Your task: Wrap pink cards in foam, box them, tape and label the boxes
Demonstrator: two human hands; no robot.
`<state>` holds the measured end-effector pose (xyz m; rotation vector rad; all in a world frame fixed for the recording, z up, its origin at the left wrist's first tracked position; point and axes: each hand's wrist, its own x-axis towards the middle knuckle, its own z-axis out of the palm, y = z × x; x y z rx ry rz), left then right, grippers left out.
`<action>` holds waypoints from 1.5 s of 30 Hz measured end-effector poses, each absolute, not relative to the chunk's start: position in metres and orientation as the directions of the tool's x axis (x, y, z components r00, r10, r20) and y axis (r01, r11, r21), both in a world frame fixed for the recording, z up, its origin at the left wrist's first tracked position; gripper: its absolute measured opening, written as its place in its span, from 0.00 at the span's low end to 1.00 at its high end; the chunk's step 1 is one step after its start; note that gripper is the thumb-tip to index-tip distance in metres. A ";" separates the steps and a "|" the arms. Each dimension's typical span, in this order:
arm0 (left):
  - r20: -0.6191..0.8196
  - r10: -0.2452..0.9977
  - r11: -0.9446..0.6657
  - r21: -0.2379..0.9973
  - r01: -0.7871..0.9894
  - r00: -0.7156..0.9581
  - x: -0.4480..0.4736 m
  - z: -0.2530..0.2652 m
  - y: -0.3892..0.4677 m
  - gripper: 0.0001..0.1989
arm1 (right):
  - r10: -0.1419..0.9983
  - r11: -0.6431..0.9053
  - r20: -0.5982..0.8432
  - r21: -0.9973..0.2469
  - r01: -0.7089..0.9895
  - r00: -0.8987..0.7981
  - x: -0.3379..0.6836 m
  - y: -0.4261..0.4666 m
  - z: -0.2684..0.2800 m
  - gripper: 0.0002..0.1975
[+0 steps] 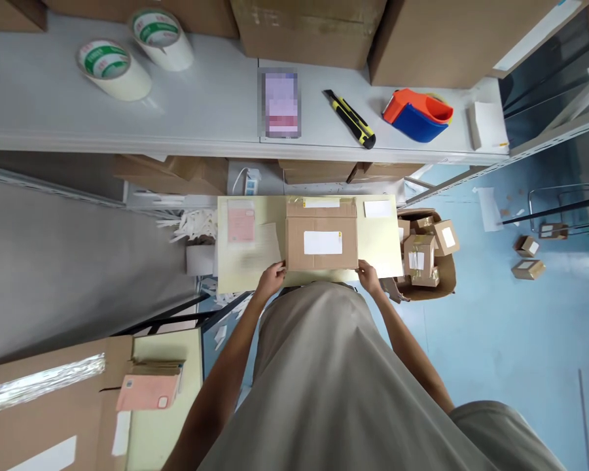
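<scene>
A cardboard box [321,219] with a blank-looking white label on its face lies on the pale yellow table [383,255] in front of me. At its near left corner is my left hand [271,279], fingers closed on the edge. My right hand [368,275] grips the near right corner in the same way. Clear tape and another white strip run along the box's far edge. To its left on the tabletop are a pink sheet [241,224] and a pale paper. A small white label [377,209] lies to its right.
Above the table, a grey shelf [216,111] holds tape rolls [120,70], a box cutter [351,120], an orange-and-blue tape dispenser [419,116] and large cartons. Right of the table, an open carton [449,278] contains several small boxes. More small boxes [529,269] lie on the blue floor.
</scene>
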<state>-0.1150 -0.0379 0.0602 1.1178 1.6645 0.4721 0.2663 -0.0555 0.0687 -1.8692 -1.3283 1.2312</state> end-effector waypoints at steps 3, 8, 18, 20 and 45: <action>-0.511 0.854 0.502 0.761 0.411 -0.096 -0.118 0.056 -0.012 0.19 | 0.926 -0.378 -0.345 -0.831 0.408 0.155 0.279 -0.030 0.069 0.31; -0.427 0.886 0.461 0.849 0.259 -0.180 -0.104 0.063 0.044 0.29 | 0.918 -0.386 -0.335 -0.878 0.282 0.214 0.276 0.025 0.077 0.43; -0.252 0.932 0.317 0.914 0.253 -0.259 -0.078 0.112 0.053 0.34 | 0.963 -0.260 -0.216 -0.903 0.343 0.161 0.275 0.034 0.116 0.37; -0.193 0.945 0.262 0.931 0.256 -0.265 -0.076 0.123 0.050 0.37 | 0.975 -0.208 -0.160 -0.908 0.365 0.157 0.279 0.035 0.127 0.33; -0.312 0.825 0.439 0.879 0.187 -0.472 -0.079 0.100 -0.028 0.28 | 0.988 -0.061 0.015 -0.883 0.466 0.156 0.307 0.052 0.175 0.13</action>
